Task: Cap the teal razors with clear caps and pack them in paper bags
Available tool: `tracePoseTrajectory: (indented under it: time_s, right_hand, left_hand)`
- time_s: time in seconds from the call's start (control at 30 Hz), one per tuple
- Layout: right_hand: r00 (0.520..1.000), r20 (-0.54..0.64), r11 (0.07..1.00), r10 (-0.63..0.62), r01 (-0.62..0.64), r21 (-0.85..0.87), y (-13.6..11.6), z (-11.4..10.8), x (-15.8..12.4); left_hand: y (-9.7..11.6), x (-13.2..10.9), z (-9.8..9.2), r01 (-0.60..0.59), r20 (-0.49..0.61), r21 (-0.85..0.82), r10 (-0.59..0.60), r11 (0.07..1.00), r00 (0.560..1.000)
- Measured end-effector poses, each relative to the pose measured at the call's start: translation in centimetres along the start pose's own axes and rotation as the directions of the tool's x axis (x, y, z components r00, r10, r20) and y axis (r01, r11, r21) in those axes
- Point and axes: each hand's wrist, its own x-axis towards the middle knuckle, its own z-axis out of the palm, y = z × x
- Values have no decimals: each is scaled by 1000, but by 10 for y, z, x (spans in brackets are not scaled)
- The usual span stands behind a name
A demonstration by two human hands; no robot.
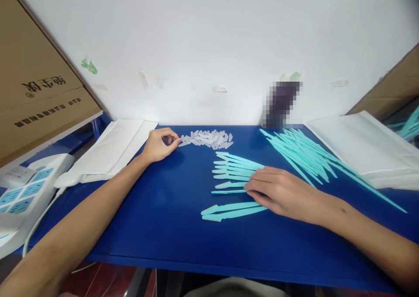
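My left hand (161, 145) is closed in a pinch at the left edge of a pile of small translucent blade caps (211, 139). Its thumb and forefinger hold one cap (185, 143). Fingers of my right hand (276, 190) are bent together over the handles of several turquoise eyebrow razors (234, 173), whose blade ends fan out toward the left. The far ends of those handles are hidden under the hand. Closer to me, two more eyebrow razors (225, 211) lie side by side, their right ends near my right thumb.
A heap of turquoise razors (301, 153) lies at the back right of the blue table (157, 227). White plastic bags (111, 150) flank both sides. On the left stand a power strip (29, 196) with a cable and a cardboard box (46, 78). A white wall (203, 48) closes the back.
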Motion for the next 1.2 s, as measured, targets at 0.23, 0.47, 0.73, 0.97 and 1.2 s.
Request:
tracePoseTrajectory:
  time_s: [0.23,0.47,0.73,0.97,1.2]
  right_hand:
    - [1000,13,1000,-1,1,-6,4,1,-4]
    - [999,0,998,35,-34,-49,2,1,0]
    - [990,63,990,130,-132,41,-4,-4,1]
    - [977,147,970,158,-181,160,-2,-15,-1]
    - [981,123,966,148,-170,197,2,-23,-6]
  left_hand:
    - [-2,-4,1,-103,231,251,44,963,972]
    - [3,1,-5,52,352,31,-59,998,934]
    - [70,-3,-23,87,684,10,-70,996,726]
    - [116,-23,3,-15,678,-188,141,982,721]
    - [120,-29,16,-101,604,-209,210,973,769]
